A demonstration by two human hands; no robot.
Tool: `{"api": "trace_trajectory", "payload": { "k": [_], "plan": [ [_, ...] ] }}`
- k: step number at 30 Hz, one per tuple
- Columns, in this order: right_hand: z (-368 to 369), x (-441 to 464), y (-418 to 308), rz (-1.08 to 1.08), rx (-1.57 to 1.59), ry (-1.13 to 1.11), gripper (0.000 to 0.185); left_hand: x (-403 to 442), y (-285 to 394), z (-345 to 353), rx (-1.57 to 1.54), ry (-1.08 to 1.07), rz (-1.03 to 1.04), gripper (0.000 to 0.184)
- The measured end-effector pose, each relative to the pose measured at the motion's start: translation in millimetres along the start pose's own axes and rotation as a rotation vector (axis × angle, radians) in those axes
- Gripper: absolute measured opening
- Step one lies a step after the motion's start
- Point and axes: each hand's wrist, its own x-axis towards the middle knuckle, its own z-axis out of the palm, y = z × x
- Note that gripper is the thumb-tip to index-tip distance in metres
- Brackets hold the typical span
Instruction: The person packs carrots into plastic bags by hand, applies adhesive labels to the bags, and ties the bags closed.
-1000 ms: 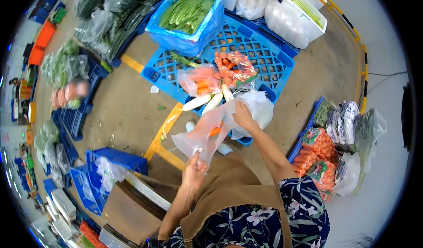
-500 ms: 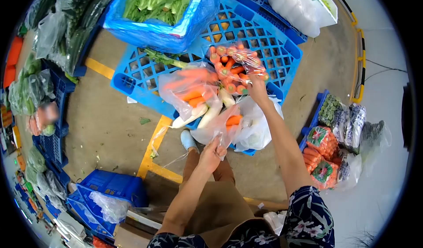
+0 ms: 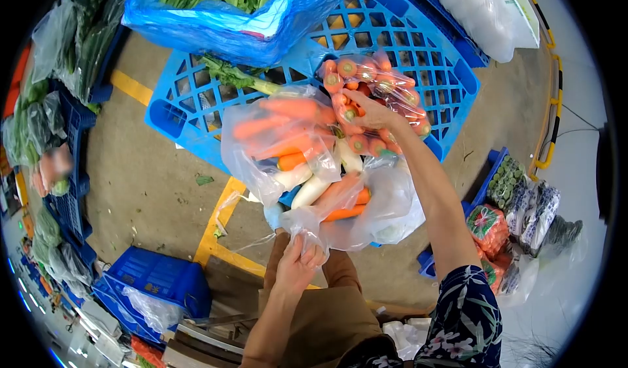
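Note:
My left hand point(image 3: 301, 261) is closed around the gathered mouth of a clear plastic bag point(image 3: 307, 227), which has a few carrots point(image 3: 347, 212) inside. Up on the blue pallet, my right hand point(image 3: 371, 114) reaches into an opened clear bag of carrots point(image 3: 399, 96), its fingers around the end of a carrot point(image 3: 348, 113). Between the two hands, white radishes point(image 3: 310, 191) lie beside another clear bag packed with carrots point(image 3: 288, 129). A white plastic bag point(image 3: 396, 201) rests just right of the small carrot bag.
A blue-lined crate point(image 3: 294, 28) of leafy greens stands on the blue pallet point(image 3: 190, 132). Bagged vegetables point(image 3: 487, 230) sit on the floor at right. A blue basket point(image 3: 163, 273) stands at lower left, and more bagged greens point(image 3: 78, 41) line the left side.
My left hand has drawn the small carrot bag down and a carrot now shows more fully in it. My right hand has moved left, further into the opened carrot bag. The view has moved closer.

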Motion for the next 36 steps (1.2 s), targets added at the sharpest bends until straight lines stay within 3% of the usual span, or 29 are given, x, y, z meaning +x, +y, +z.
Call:
{"api": "trace_trajectory", "payload": {
  "k": [4,11,14,18,22,23,27,29,34,36],
  "plan": [
    [1,10,7,-0.051,-0.141,-0.003,0.072,6,3,6,-0.001,0.089,-0.014,0.022],
    [-25,7,-7,0.082,-0.093,-0.017,0.062,17,4,18,0.058,0.166,-0.026,0.021],
    [-36,-3,10,0.028,0.040,0.209,0.060,18,13,18,0.077,0.160,-0.013,0.021],
    [-6,6,19,-0.017,-0.136,0.404,0.054,20,17,8,0.104,0.207,0.003,0.022],
    [4,-14,-12,0.179,0.128,0.589,0.041,17,20,9,0.119,0.239,0.032,0.025],
    [4,-27,-13,0.081,0.073,0.687,0.036,17,21,9,0.114,0.257,0.035,0.025],
    [-2,-112,-59,0.069,0.081,0.807,0.034,20,19,7,0.095,0.283,0.053,0.029],
    [0,-163,-94,0.065,0.234,0.871,0.035,22,19,12,0.099,0.275,0.053,0.033],
    [27,-274,-146,0.249,0.681,0.668,0.039,20,15,24,0.117,0.262,0.053,0.035],
    [57,-278,-149,0.301,0.686,0.601,0.040,17,11,24,0.145,0.234,0.034,0.036]
  ]
}}
